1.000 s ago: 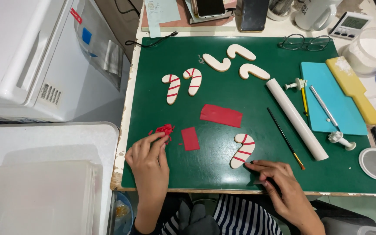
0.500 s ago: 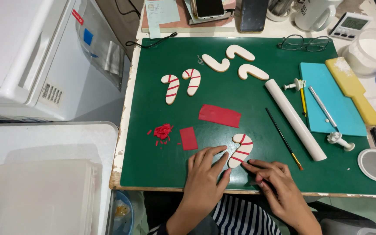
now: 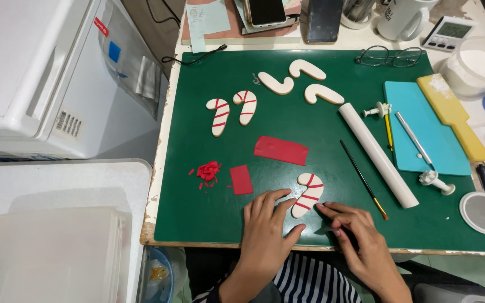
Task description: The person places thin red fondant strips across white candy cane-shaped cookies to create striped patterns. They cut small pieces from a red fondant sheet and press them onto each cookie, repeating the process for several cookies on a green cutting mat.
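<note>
My left hand (image 3: 266,224) lies flat and open on the green mat (image 3: 197,213), fingers spread, its fingertips against the left side of a white candy-cane shape with red stripes (image 3: 309,192). My right hand (image 3: 357,235) rests just right of the cane's lower end, fingers pinched on what looks like a small dark tool (image 3: 325,229), mostly hidden. A red clump with crumbs (image 3: 208,170), a small red square (image 3: 241,179) and a larger red sheet (image 3: 280,150) lie to the left and above.
Two striped canes (image 3: 232,109) and three plain white canes (image 3: 298,81) lie further up the mat. A white rolling pin (image 3: 377,154), thin brush (image 3: 363,178), teal board (image 3: 422,134) with tools, yellow paddle (image 3: 453,115), glasses (image 3: 389,56) and round lid (image 3: 484,212) stand right. A white appliance (image 3: 40,73) is left.
My left hand let go of the red clump at the left and moved right, settling flat beside the striped cane. My right hand has barely moved.
</note>
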